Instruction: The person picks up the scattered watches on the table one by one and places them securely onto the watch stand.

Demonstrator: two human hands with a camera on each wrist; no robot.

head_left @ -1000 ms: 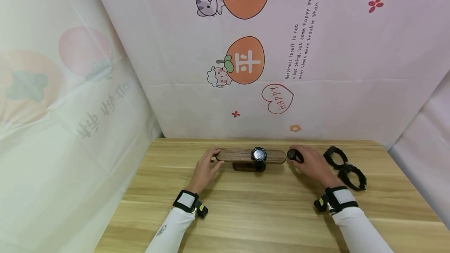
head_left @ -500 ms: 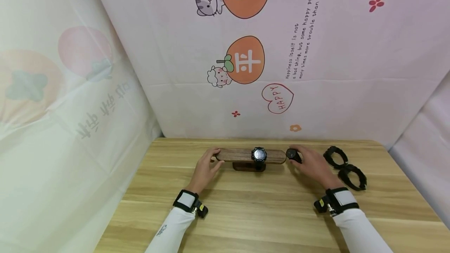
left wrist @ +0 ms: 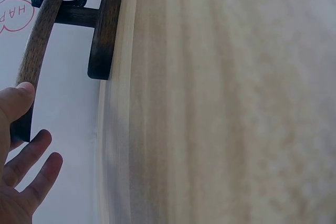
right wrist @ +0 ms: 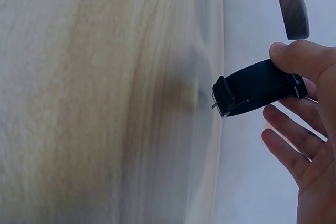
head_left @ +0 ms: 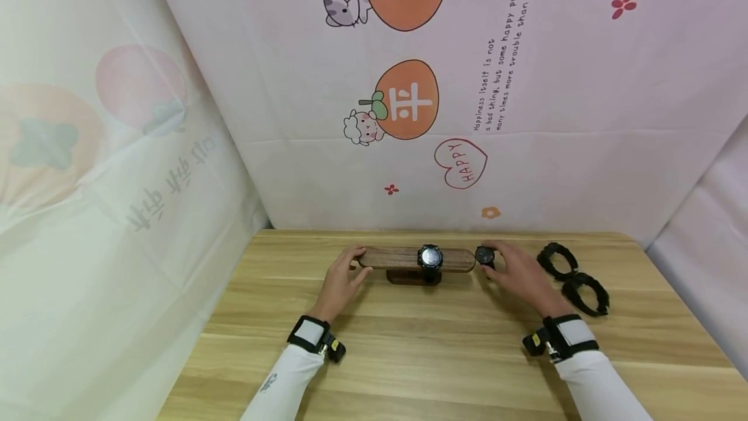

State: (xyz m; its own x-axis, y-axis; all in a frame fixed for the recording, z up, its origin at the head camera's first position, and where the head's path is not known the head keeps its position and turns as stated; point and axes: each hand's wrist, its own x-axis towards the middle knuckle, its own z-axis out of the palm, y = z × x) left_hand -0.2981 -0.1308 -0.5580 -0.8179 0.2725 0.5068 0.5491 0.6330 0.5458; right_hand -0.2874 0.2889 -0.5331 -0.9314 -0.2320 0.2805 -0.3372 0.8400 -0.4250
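While the left hand (head_left: 343, 283) is gripping the left end of a wooden watch stand (head_left: 394, 258), its thumb pressing the near side of the bar and two fingers reaching out clear of it, the right hand (head_left: 523, 275) is pinching a black wristwatch (head_left: 484, 255) by its looped strap, a buckle (right wrist: 223, 100) showing. That watch is hanging just beside the bar's right end; whether they are touching is not showing clearly. The stand is sitting near the back edge of the tabletop (head_left: 397, 343), a little left of the middle, its bar running along that edge and overhanging the base (head_left: 403, 277) at both ends. A digital watch (head_left: 431, 257) is encircling the bar right of its middle, leaving a long stretch toward the left hand and a shorter one toward the right end. Behind the bar only a narrow strip of tabletop is showing, while a broad run is stretching from the base toward the near side. Toward the back right corner, a black watch band (head_left: 545, 260) is lying near the back edge, and a second black band (head_left: 569, 291) is lying nearer the viewer, meeting or nearly meeting it.
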